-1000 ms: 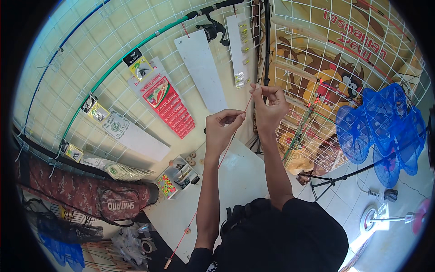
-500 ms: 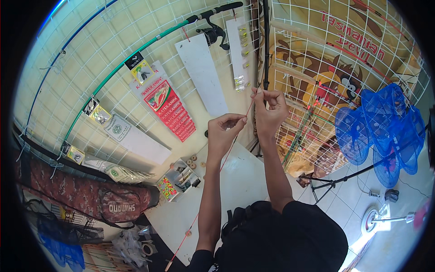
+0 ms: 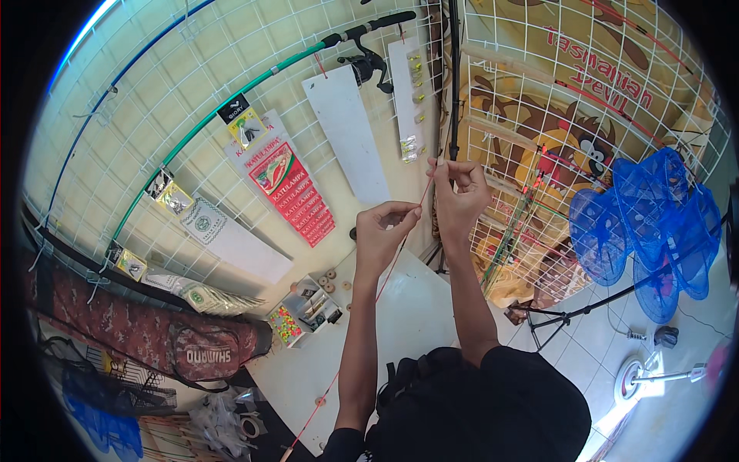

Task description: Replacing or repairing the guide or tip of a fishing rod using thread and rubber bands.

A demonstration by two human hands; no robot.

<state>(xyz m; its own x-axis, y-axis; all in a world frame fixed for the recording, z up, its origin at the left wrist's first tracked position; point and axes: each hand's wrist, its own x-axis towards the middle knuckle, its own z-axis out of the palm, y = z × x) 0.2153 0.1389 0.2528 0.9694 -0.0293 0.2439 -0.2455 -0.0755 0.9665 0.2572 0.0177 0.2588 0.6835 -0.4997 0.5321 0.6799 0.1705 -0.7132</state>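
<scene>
A thin red fishing rod [image 3: 331,383] slants up from the lower left, passes beside my left forearm and reaches both hands. Its light-coloured butt end shows at the bottom edge. My left hand [image 3: 382,235] pinches the rod between thumb and fingertips. Farther up, toward the tip, my right hand [image 3: 462,194] is closed on the thin end, thumb against forefinger. Any fine line between the fingers is too small to make out. Both hands are raised above a white tabletop [image 3: 416,308].
A divided box [image 3: 304,312] with colourful beads stands on the table, several small round discs [image 3: 324,282] beside it. White wire grids carry a green rod with a reel [image 3: 369,68] and packaged tackle. Blue mesh nets [image 3: 654,215] hang at the right; a camouflage rod bag [image 3: 154,331] lies left.
The whole view has shifted slightly, with the wall display sitting a little lower in the picture. Both hands keep their pinch on the rod, almost unmoved.
</scene>
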